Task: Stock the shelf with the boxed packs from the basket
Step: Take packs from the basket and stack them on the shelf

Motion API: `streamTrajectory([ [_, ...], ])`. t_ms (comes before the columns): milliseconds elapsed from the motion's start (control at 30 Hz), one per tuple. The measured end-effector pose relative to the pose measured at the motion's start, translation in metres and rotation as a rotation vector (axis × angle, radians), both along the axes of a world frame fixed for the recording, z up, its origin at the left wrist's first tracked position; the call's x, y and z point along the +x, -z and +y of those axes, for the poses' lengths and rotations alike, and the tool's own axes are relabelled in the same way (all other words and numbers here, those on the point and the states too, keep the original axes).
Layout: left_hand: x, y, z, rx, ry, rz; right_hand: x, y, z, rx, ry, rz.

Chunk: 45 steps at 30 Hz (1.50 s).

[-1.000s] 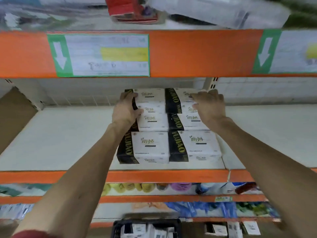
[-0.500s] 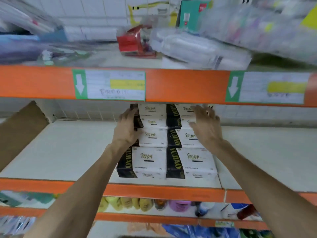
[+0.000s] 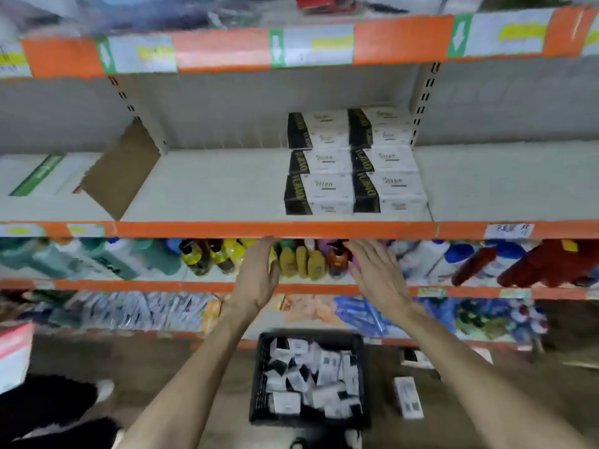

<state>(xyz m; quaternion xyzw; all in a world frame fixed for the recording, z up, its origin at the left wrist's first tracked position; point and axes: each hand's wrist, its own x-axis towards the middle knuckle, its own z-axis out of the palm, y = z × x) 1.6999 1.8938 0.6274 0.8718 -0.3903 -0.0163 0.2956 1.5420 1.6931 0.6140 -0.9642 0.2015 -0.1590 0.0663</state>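
The packs (image 3: pixel 355 163) are stacked on the shelf (image 3: pixel 210 186) in two columns side by side, set well back toward the right — rectangular cartons, white with a black band at the left end (lettering too blurred to read). More packs are heaped loosely in the basket (image 3: pixel 259 384), a black, square-sided crate with slotted walls, standing on the floor below. Both hands are held empty in front of the shelf's orange edge: the left hand (image 3: pixel 257 277) with fingers extended and close together, the right hand (image 3: pixel 377 273) with fingers spread — nothing is grasped. A brown cardboard flap (image 3: pixel 121 170) leans at the shelf's left. Bottles (image 3: pixel 304 259) are lined up on the tier beneath.
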Motion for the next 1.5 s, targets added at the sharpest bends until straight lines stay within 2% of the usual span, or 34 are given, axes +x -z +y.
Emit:
streamTrajectory([
  [233, -0.024, 0.092, 0.096, 0.385, 0.036, 0.246, -0.052, 0.082, 0.092, 0.181, 0.05, 0.36],
  [467, -0.055, 0.184, 0.147, 0.703, 0.033, 0.484, -0.086, 0.163, 0.131, 0.348, 0.108, 0.652],
  [600, -0.068, 0.252, 0.151, 0.729, 0.025, 0.57, -0.09, 0.225, 0.137, 0.424, 0.114, 0.763],
  [700, -0.076, 0.311, 0.148, 0.706, 0.032, 0.62, -0.097, 0.284, 0.137, 0.526, 0.138, 0.777],
  [867, -0.085, 0.412, 0.144, 0.727, 0.036, 0.632, -0.108, 0.388, 0.133, 0.592, 0.214, 0.756],
  [1067, -0.088, 0.511, 0.152, 0.803, 0.07, 0.625, -0.125, 0.494, 0.138, 0.612, 0.231, 0.826],
  [1500, -0.075, 0.65, 0.133, 0.832, 0.019, 0.683, -0.11, 0.626, 0.126, 0.644, 0.207, 0.824],
])
